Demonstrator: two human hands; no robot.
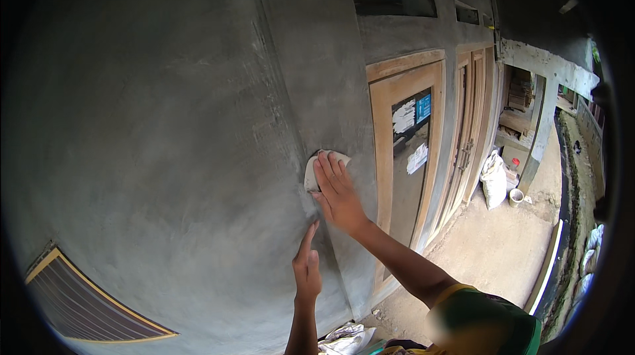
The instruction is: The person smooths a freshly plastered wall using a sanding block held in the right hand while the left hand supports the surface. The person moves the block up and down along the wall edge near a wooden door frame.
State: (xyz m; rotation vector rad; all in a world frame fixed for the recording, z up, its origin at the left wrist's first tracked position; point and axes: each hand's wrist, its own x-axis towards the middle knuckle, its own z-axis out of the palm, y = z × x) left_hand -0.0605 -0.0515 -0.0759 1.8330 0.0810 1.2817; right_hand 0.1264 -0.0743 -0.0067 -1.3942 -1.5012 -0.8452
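Note:
Against the grey plastered wall (pixel 178 130), my right hand (pixel 340 201) presses a pale, flat pad with a rounded edge (pixel 311 176). Its fingers lie outstretched over the pad and cover much of it, so I cannot make out its exact kind. The pad sits beside a vertical step in the plaster. Just below and to the left is my left hand (pixel 307 272), seen edge-on. Its index finger reaches up the wall toward the pad, apart from it, and nothing shows in the hand.
A wooden-framed window (pixel 380 110) and wooden doors (pixel 463 137) stand to the right. Farther along are a white sack (pixel 493 180) and a bucket (pixel 516 197). A dark striped panel with yellow edging (pixel 92 302) is at lower left. White sacking (pixel 347 340) lies at the wall's foot.

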